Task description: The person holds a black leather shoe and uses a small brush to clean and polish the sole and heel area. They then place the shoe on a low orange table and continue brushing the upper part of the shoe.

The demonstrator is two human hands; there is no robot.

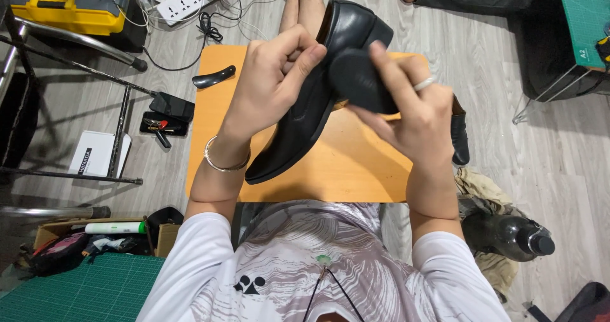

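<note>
Above our patterned shirt (305,258), we hold the black leather shoe (298,118) over the orange surface (343,169), left hand (270,83) clamped on its upper, right hand (406,106) closed around the stiff heel; smooth, fairly light, probably slippery.

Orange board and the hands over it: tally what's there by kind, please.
Black leather shoes: 2, one held in the left hand, one behind the right hand
Black shoe horn: 1
Black round pad, in right hand: 1
Total: 4
</note>
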